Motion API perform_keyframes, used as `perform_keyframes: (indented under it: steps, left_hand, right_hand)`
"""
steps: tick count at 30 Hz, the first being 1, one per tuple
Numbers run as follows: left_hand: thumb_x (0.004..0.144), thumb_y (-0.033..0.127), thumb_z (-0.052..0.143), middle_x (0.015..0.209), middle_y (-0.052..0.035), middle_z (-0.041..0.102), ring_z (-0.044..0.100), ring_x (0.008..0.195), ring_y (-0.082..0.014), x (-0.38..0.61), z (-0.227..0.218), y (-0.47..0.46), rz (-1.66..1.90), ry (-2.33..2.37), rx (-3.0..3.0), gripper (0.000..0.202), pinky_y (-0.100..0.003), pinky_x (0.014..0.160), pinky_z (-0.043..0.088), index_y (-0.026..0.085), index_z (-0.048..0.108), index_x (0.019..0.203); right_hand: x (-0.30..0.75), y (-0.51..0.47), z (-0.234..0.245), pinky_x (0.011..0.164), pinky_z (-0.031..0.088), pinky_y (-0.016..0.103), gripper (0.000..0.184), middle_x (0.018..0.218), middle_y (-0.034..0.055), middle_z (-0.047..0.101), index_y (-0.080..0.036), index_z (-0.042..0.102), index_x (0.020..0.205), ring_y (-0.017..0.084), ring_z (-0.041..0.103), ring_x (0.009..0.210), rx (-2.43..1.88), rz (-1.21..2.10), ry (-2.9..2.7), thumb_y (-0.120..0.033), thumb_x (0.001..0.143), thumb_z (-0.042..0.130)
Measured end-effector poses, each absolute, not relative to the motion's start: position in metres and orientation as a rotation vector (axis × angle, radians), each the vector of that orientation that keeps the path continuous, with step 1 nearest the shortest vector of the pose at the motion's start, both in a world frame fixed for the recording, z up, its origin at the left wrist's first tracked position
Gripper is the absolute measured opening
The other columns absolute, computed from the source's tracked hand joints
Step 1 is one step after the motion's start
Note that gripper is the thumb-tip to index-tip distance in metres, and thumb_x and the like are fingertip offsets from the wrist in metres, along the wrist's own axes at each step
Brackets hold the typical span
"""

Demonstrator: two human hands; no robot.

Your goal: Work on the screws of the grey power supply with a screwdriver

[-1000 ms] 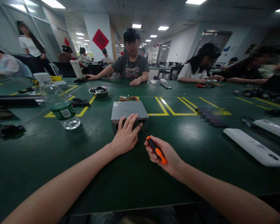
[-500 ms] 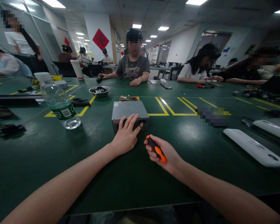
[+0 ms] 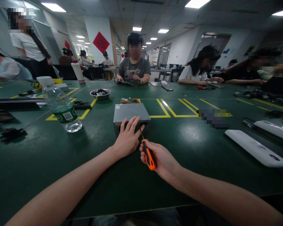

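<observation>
A grey metal box (image 3: 129, 112) with coloured wires (image 3: 129, 100) at its far end lies on the green table (image 3: 49, 157). My left hand (image 3: 127, 138) rests against the box's near face, fingers spread over it and onto its top edge. My right hand (image 3: 160, 158) is closed round the orange-and-black handle of a screwdriver (image 3: 148, 153). The thin shaft points up and away, its tip at the box's near right corner beside my left fingers.
A water bottle (image 3: 61, 106) stands at the left. A metal bowl (image 3: 100, 93) with small parts sits behind the box. White elongated covers (image 3: 256, 148) lie at the right. Dark parts (image 3: 11, 133) lie far left. Several people sit around the table.
My right hand has swung the screwdriver handle leftwards and more upright, closer to my left hand. The person opposite has drawn both hands together. My left hand stays on the box.
</observation>
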State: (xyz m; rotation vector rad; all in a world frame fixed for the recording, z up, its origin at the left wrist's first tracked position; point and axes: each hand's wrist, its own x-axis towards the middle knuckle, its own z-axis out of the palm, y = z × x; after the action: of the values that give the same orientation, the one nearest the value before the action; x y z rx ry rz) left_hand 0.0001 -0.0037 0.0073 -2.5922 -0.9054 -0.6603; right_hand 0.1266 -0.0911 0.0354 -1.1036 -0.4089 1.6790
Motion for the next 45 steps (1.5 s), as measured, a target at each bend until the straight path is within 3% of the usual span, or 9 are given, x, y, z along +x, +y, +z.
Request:
perform_keyframes:
  steps: [6, 10, 13, 20, 28, 33, 38, 45]
  left_hand:
    - [0.072, 0.014, 0.052, 0.143, -0.0184, 0.023, 0.015, 0.134, -0.0304, -0.001, 0.008, -0.004, -0.666, -0.901, -2.58, 0.054, -0.051, 0.106, 0.011, 0.016, 0.045, 0.126]
    - [0.071, 0.013, 0.053, 0.144, -0.0162, 0.022, 0.018, 0.133, -0.0302, -0.003, 0.008, -0.003, -0.682, -0.886, -2.594, 0.056, -0.05, 0.106, 0.012, 0.018, 0.044, 0.127]
    - [0.072, 0.014, 0.053, 0.145, -0.0152, 0.02, 0.018, 0.133, -0.03, -0.004, 0.009, -0.003, -0.671, -0.878, -2.594, 0.056, -0.05, 0.106, 0.012, 0.019, 0.044, 0.127]
    - [0.074, 0.015, 0.051, 0.145, -0.0163, 0.021, 0.017, 0.134, -0.0299, -0.003, 0.009, -0.004, -0.657, -0.889, -2.577, 0.058, -0.05, 0.105, 0.013, 0.02, 0.04, 0.13]
    - [0.074, 0.016, 0.051, 0.145, -0.0162, 0.021, 0.017, 0.133, -0.0308, -0.003, 0.008, -0.003, -0.675, -0.875, -2.582, 0.056, -0.051, 0.106, 0.012, 0.017, 0.042, 0.129]
    - [0.074, 0.017, 0.052, 0.145, -0.0165, 0.02, 0.017, 0.133, -0.0306, -0.003, 0.008, -0.003, -0.673, -0.882, -2.583, 0.056, -0.051, 0.105, 0.012, 0.018, 0.043, 0.128]
    - [0.072, 0.016, 0.053, 0.144, -0.0165, 0.021, 0.016, 0.134, -0.0309, -0.004, 0.009, -0.004, -0.658, -0.88, -2.587, 0.058, -0.051, 0.105, 0.012, 0.018, 0.042, 0.129]
    - [0.072, 0.017, 0.053, 0.145, -0.0155, 0.019, 0.017, 0.133, -0.0317, -0.003, 0.007, -0.003, -0.671, -0.875, -2.585, 0.057, -0.052, 0.106, 0.012, 0.018, 0.042, 0.129]
  right_hand:
    - [0.131, -0.088, 0.035, 0.036, 0.034, 0.013, 0.019, 0.062, 0.0011, 0.051, -0.012, 0.056, 0.08, 0.005, 0.045, 0.046, -1.116, 1.725, -0.34, -0.026, 0.088, 0.044]
    - [0.134, -0.087, 0.036, 0.032, 0.027, 0.011, 0.009, 0.06, -0.0008, 0.049, -0.013, 0.052, 0.072, 0.004, 0.043, 0.045, -1.132, 1.709, -0.343, -0.016, 0.08, 0.053]
    - [0.135, -0.089, 0.036, 0.034, 0.029, 0.01, 0.01, 0.059, -0.001, 0.049, -0.013, 0.052, 0.069, 0.003, 0.043, 0.046, -1.128, 1.71, -0.352, -0.013, 0.08, 0.054]
    - [0.138, -0.09, 0.033, 0.041, 0.04, 0.013, 0.02, 0.065, 0.0015, 0.052, -0.011, 0.057, 0.082, 0.004, 0.046, 0.048, -1.069, 1.807, -0.339, -0.025, 0.088, 0.045]
    - [0.137, -0.089, 0.036, 0.034, 0.03, 0.01, 0.009, 0.059, -0.0015, 0.048, -0.013, 0.053, 0.069, 0.003, 0.043, 0.046, -1.113, 1.698, -0.389, -0.011, 0.076, 0.058]
    - [0.137, -0.091, 0.033, 0.039, 0.036, 0.01, 0.012, 0.066, 0.0014, 0.053, -0.011, 0.057, 0.075, 0.003, 0.046, 0.049, -1.109, 1.727, -0.36, -0.019, 0.083, 0.052]
    - [0.138, -0.09, 0.032, 0.04, 0.037, 0.012, 0.026, 0.06, 0.0019, 0.051, -0.01, 0.059, 0.08, 0.004, 0.044, 0.046, -1.063, 1.81, -0.338, -0.027, 0.089, 0.042]
    - [0.139, -0.087, 0.031, 0.035, 0.029, 0.011, 0.009, 0.06, -0.0008, 0.05, -0.013, 0.053, 0.068, 0.003, 0.04, 0.044, -1.094, 1.685, -0.377, -0.013, 0.077, 0.056]
